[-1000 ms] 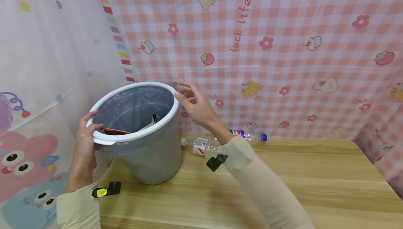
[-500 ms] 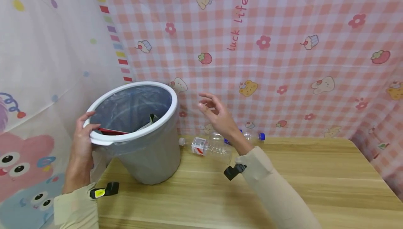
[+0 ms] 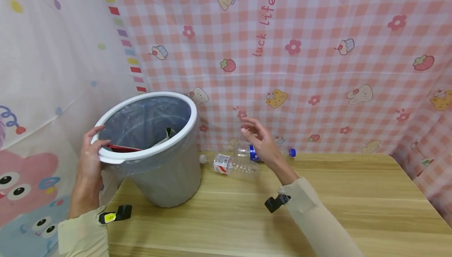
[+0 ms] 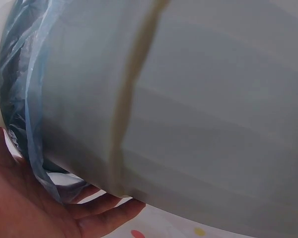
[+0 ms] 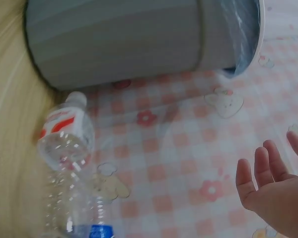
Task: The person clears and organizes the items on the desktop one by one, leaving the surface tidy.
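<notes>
A grey trash bin [image 3: 169, 182] with a white rim [image 3: 141, 155] and a bluish plastic liner [image 3: 148, 112] stands at the left of the table. My left hand [image 3: 89, 163] grips the rim on its left side; the left wrist view shows fingers [image 4: 114, 216] against the bin's outer side. Inside lie a red flat item [image 3: 123, 148] and a dark green-and-white piece, both partly hidden. My right hand [image 3: 265, 144] is in the air with loosely bent fingers, holding nothing. Below it lie a clear plastic bottle [image 3: 221, 164] with a white cap and another with a blue cap [image 3: 292, 152].
The bottles lie on their sides at the back of the wooden table [image 3: 226, 217]. A pink checked cloth [image 3: 318, 72] hangs right behind them. On the left hangs a white cartoon-print curtain [image 3: 70, 53] close to the bin.
My right hand has left the bin's right rim and moved right and down, over the bottles. My left hand has stayed on the rim.
</notes>
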Tool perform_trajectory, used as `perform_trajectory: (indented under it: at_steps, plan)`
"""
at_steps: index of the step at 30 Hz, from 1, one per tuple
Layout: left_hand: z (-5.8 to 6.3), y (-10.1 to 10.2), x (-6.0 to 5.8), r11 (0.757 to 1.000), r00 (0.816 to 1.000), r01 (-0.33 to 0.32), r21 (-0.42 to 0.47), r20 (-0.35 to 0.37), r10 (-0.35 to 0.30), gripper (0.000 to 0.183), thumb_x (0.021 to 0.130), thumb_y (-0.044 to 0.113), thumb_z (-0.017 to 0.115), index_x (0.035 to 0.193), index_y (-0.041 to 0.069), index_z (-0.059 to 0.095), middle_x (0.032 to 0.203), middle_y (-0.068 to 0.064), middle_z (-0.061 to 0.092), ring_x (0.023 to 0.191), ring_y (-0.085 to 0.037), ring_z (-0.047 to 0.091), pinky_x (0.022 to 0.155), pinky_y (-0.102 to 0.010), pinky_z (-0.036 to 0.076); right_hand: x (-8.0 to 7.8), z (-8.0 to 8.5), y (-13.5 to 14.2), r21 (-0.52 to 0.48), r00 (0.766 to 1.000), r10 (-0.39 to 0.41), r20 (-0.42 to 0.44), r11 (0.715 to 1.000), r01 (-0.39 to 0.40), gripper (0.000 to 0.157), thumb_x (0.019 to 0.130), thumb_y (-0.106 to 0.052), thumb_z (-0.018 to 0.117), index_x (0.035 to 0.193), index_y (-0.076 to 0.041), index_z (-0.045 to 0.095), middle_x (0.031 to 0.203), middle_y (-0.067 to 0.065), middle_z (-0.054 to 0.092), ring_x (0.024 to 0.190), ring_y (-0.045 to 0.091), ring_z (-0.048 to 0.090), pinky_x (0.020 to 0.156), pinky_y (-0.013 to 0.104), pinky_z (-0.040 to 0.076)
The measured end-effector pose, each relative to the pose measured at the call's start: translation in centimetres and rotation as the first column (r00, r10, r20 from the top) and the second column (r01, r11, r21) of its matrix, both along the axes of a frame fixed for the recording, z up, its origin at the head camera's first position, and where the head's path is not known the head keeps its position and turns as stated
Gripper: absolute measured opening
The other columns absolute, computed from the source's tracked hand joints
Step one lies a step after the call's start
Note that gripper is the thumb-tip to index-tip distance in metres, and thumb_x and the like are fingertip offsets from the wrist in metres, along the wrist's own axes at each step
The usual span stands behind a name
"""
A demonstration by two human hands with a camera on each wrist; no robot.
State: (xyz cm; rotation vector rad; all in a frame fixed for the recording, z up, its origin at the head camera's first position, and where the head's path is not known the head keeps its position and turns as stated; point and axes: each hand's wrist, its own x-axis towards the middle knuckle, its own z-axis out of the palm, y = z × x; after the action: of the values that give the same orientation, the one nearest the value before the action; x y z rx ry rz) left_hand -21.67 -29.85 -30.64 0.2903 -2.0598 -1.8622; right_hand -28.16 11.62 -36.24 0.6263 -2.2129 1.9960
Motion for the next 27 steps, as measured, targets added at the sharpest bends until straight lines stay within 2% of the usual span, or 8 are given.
perform_trajectory:
  at_steps: [6,12,19,23,27]
  plan:
    - [0.0,0.0,0.1,1.000,1.000,0.001,0.005,-0.001,-0.001,0.045,0.103,0.024,0.039,0.147,0.034,0.036,0.155,-0.006,0.015,0.069,-0.005,0.054,0.061,-0.015,0.044,0.2,-1.4,1.1,0.014,0.998,-0.031,0.047,0.999,0.030,0.045,0.101,-0.035,0.054,0.143,-0.021,0.046,0.136,0.011,0.051,0.124,0.031,0.051,0.104,0.051,0.042]
    - [0.0,0.0,0.1,1.000,1.000,0.011,0.022,-0.011,-0.011,0.043,0.104,0.024,0.039,0.146,0.034,0.037,0.155,-0.005,0.015,0.071,-0.005,0.054,0.061,-0.015,0.043,0.2,-3.1,1.9,-0.013,0.997,-0.048,0.054,0.999,0.048,0.045,0.100,-0.028,0.057,0.142,-0.015,0.047,0.135,0.015,0.051,0.123,0.030,0.050,0.105,0.052,0.040]
    - [-0.1,0.0,0.2,1.000,1.000,0.018,0.021,-0.021,-0.017,0.043,0.104,0.025,0.039,0.146,0.033,0.036,0.151,-0.008,0.019,0.066,-0.005,0.056,0.059,-0.014,0.044,0.2,-5.5,2.6,-0.006,0.993,-0.094,0.073,0.995,0.095,0.042,0.098,-0.023,0.060,0.138,-0.010,0.053,0.131,0.016,0.056,0.119,0.028,0.053,0.100,0.042,0.043]
    - [-0.1,0.0,0.2,1.000,1.000,0.019,0.018,-0.025,-0.018,0.044,0.104,0.025,0.040,0.147,0.033,0.036,0.153,-0.008,0.017,0.070,-0.005,0.056,0.059,-0.014,0.044,0.0,-6.9,2.9,0.017,0.988,-0.106,0.111,0.994,0.105,0.041,0.098,-0.024,0.062,0.135,-0.009,0.055,0.131,0.016,0.056,0.116,0.028,0.053,0.095,0.036,0.045]
    - [-0.1,0.0,0.1,1.000,0.999,0.016,0.020,-0.033,-0.016,0.044,0.104,0.024,0.040,0.146,0.032,0.037,0.155,-0.007,0.015,0.068,-0.005,0.055,0.059,-0.014,0.044,0.0,-8.1,3.1,0.038,0.984,-0.125,0.131,0.992,0.121,0.042,0.098,-0.024,0.062,0.134,-0.005,0.056,0.131,0.021,0.055,0.114,0.031,0.053,0.093,0.038,0.046]
